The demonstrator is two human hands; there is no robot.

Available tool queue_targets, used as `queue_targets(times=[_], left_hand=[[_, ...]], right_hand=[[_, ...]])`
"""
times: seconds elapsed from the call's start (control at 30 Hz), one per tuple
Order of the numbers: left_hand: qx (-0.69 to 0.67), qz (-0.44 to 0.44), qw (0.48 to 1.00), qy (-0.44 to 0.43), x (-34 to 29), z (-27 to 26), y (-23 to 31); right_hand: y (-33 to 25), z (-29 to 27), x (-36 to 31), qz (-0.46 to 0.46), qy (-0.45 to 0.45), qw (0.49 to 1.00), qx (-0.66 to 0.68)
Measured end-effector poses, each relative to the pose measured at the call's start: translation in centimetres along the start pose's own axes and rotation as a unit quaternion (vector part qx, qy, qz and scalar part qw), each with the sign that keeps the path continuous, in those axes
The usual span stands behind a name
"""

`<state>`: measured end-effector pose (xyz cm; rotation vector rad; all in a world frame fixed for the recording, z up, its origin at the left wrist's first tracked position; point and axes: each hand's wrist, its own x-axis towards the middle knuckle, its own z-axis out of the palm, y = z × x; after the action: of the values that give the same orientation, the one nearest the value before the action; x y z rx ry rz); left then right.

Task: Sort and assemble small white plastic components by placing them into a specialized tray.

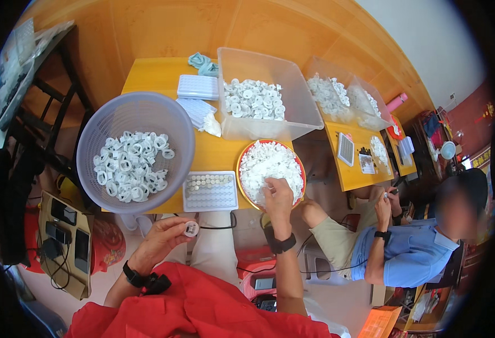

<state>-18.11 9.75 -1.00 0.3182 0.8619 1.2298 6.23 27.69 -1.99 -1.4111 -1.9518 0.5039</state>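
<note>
In the head view, a small white ring [191, 228] is pinched between the fingertips of the left hand [163, 239], held below the front edge of the yellow table [157, 76], just under the white tray [209, 191]. The right hand [277, 197] is laid on the pile of white parts in the red-rimmed plate [270, 172], right of the tray; whether a part is grasped cannot be told. A lavender basket [135, 149] of white rings is seen left of the tray, a clear bin [258, 101] behind it. A seated person in a blue shirt [410, 253] is seen far right of the tray.
</note>
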Motion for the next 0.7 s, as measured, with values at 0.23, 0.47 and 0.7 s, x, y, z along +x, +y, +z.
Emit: queue_targets(times=[0.23, 0.47, 0.7], left_hand=[[-0.018, -0.006, 1.000, -0.013, 0.2, -0.2, 0.0], [-0.016, -0.012, 1.000, -0.007, 0.2, -0.3, -0.2], [-0.002, -0.011, 1.000, 0.010, 0.0, 0.1, -0.3]], right_hand=[[1.0, 1.0, 0.3, -0.002, 0.003, 1.000, -0.003], [0.6, -0.6, -0.1, 0.168, -0.019, 0.942, 0.289], [-2.1, -1.5, -1.6, 0.286, -0.073, 0.817, 0.495]])
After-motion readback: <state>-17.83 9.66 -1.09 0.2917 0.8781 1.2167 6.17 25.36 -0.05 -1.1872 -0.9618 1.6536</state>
